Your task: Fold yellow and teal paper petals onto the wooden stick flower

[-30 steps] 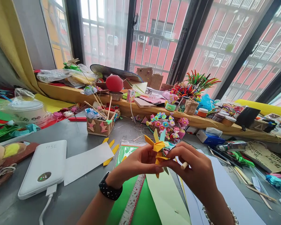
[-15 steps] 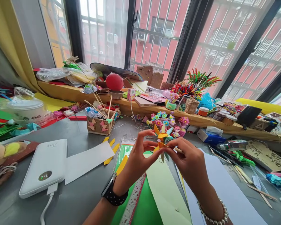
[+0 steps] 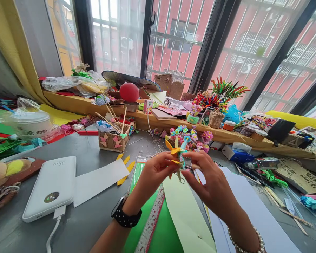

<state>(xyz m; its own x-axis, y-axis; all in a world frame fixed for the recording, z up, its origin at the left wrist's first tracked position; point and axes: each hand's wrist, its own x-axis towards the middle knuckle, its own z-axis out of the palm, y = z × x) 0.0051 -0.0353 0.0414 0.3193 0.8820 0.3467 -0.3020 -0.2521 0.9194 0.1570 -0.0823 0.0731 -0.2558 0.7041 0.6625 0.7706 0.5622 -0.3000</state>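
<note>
In the head view, a folded paper ornament [image 3: 175, 151] with pointed yellow, cream and light-blue petals is held up over the middle of the desk. My left hand [image 3: 151, 177] is closed on its left side, fingertips pinching the yellow folds. On the other side, my right hand [image 3: 209, 179] grips its light-blue part between thumb and forefinger, the other fingers curled loosely. My fingertips partly cover the ornament's middle. Beneath my hands lie a pale green paper sheet [image 3: 185, 207], a green packet [image 3: 164, 235] and a patterned ruler [image 3: 151, 225].
Yellow paper strips [image 3: 126, 172] and a white card [image 3: 100, 182] lie left, beside a white power bank [image 3: 51, 189]. Behind stand a cardboard box [image 3: 113, 140] with sticks and a bunch of small flowers [image 3: 185, 135]. White paper [image 3: 249, 207] and a bottle [image 3: 263, 163] are right.
The ornament has turned and shifted slightly left, its light-blue petals now facing right. My left fingers have closed in on it. My right thumb and forefinger have spread wider around its right side.
</note>
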